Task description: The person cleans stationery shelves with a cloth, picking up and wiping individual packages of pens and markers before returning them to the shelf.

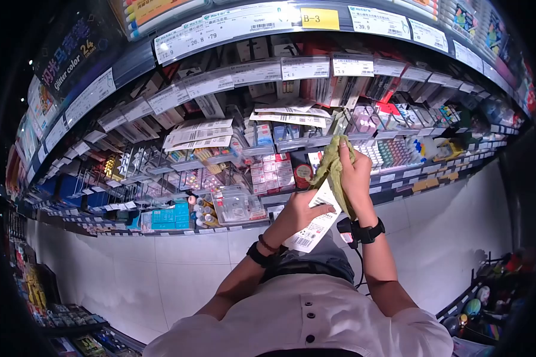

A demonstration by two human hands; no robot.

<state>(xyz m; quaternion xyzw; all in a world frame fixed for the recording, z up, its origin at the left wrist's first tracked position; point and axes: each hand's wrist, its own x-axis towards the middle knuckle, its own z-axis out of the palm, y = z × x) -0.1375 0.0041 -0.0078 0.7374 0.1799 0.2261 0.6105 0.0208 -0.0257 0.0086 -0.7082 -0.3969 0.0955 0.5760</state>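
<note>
My left hand [296, 215] is closed on a white, flat package [308, 235] with a barcode and small print, its thumb lying across the front. The package hangs tilted in front of my body. My right hand [356, 174] is closed on a crumpled yellow-green cloth [333, 159], thumb pointing up along it. The cloth drapes over the upper part of the package and runs down its right side. My right fingers behind the cloth are hidden.
Curved shelves of stationery with price labels [304, 68] rise ahead. Similar white barcoded packages [199, 134] lie on top of the shelf goods to the left. A clear plastic box [238, 205] stands on the lowest shelf. More shelving [467, 297] is at the lower right, beyond the tiled floor [184, 262].
</note>
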